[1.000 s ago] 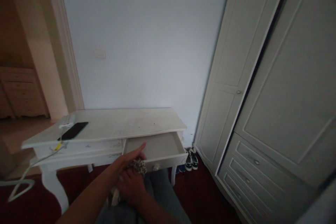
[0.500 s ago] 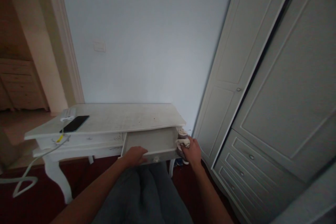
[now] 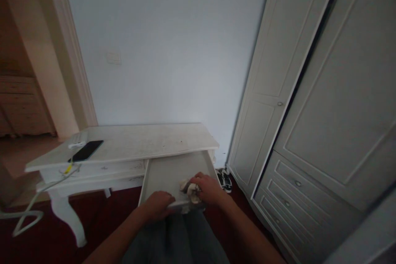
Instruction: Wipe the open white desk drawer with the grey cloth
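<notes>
A white drawer [image 3: 168, 173] is pulled well out of the white table [image 3: 148, 138], its inside showing bare. My left hand [image 3: 159, 205] grips the drawer's front edge near its left corner, fingers curled over the rim. In my right hand [image 3: 208, 189] is a crumpled, light-coloured cleaning cloth [image 3: 191, 192]. That hand is closed on it at the front right of the drawer, with the cloth over the front panel's top edge. Part of the drawer's knob shows below the rim.
On the table's left end lie a dark phone [image 3: 88, 151] and a white object [image 3: 78, 139], with a white cable [image 3: 34, 214] hanging down. Black-and-white shoes [image 3: 225, 180] stand on the red floor. A grey-white wardrobe [image 3: 262, 123] rises at the right.
The drawer has come further out towards me. My right hand has moved the cloth left, from the drawer's right outer side to its front edge. My left hand still holds the front.
</notes>
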Available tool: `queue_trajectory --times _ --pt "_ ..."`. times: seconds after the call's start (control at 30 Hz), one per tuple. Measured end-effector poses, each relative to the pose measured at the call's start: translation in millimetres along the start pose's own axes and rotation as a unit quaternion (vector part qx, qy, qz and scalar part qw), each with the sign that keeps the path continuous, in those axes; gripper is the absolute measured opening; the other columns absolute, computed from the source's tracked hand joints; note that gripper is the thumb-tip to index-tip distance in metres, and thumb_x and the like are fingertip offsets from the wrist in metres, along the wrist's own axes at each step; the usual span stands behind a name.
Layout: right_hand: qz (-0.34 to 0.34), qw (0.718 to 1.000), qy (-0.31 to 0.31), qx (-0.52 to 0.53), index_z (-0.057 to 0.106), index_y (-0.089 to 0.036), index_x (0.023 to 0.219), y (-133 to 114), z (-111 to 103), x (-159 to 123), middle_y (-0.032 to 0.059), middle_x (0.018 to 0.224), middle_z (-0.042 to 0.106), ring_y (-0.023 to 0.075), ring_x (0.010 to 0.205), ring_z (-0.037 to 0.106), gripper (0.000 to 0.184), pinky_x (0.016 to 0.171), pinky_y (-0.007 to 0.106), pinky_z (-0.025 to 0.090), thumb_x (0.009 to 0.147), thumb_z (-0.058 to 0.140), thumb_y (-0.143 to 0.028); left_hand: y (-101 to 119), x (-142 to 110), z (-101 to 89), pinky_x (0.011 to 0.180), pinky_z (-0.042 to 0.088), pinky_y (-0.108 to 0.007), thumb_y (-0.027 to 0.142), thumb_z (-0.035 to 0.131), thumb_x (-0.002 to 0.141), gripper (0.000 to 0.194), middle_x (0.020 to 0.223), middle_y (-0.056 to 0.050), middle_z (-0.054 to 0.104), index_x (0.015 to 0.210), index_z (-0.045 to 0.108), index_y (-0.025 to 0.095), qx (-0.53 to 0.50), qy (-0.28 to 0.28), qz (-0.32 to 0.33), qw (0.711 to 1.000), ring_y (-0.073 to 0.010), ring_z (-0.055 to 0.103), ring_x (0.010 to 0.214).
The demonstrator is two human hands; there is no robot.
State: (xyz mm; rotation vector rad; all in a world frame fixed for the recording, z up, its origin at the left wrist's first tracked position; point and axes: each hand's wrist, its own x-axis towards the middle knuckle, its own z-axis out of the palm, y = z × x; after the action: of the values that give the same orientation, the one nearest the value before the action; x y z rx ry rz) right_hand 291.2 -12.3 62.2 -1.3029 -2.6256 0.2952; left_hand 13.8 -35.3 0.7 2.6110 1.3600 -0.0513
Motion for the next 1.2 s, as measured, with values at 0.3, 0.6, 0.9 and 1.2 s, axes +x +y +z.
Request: queue_trajectory --times 0.3,0.6,0.9,1.2 --pt "0.021 0.997 0.079 0.001 0.066 -0.029 0.124 -12 34 -16 0.0083 0.127 0.063 0.0326 0.112 0.058 0.052 0.096 0.045 0.045 0.075 0.074 -0.044 8 3 1.0 0.097 0.053 -0.039 0.051 0.057 0.093 0.036 0.118 -0.01 0.076 0.115 0.072 0.026 -0.049 0.042 -0.026 0.998 -0.0303 0.07 0.11" --pt "-0.035 0.996 0.083 -0.019 0.059 -0.034 0.134 -22 57 -8 0.0073 0.137 0.059 0.0354 0.117 0.054 0.066 0.099 0.047 0.04 0.072 0.078 -0.047 3 2 2.5 0.097 0.05 -0.032 0.057 0.065 0.084 0.051 0.123 -0.006 0.075 0.126 0.066 0.029 -0.152 0.093 -0.063 0.982 -0.0273 0.069 0.111" --pt "0.021 0.992 0.125 0.02 0.063 -0.023 0.123 42 41 -49 0.0101 0.129 0.061 0.0324 0.116 0.054 0.055 0.097 0.044 0.036 0.07 0.073 -0.037 12 3 -5.7 0.085 0.05 -0.036 0.075 0.058 0.081 0.068 0.107 -0.009 0.078 0.125 0.067 0.024 -0.112 0.05 -0.113 0.986 -0.0296 0.071 0.101" --pt "-0.144 0.986 0.052 0.059 0.049 -0.025 0.145 20 57 -8 0.0124 0.136 0.057 0.0341 0.123 0.053 0.091 0.106 0.047 0.039 0.065 0.082 -0.05 16 6 -7.5 0.083 0.051 -0.037 0.078 0.051 0.084 0.067 0.108 -0.014 0.078 0.109 0.076 0.021 -0.073 0.036 -0.121 0.989 -0.0324 0.072 0.1"
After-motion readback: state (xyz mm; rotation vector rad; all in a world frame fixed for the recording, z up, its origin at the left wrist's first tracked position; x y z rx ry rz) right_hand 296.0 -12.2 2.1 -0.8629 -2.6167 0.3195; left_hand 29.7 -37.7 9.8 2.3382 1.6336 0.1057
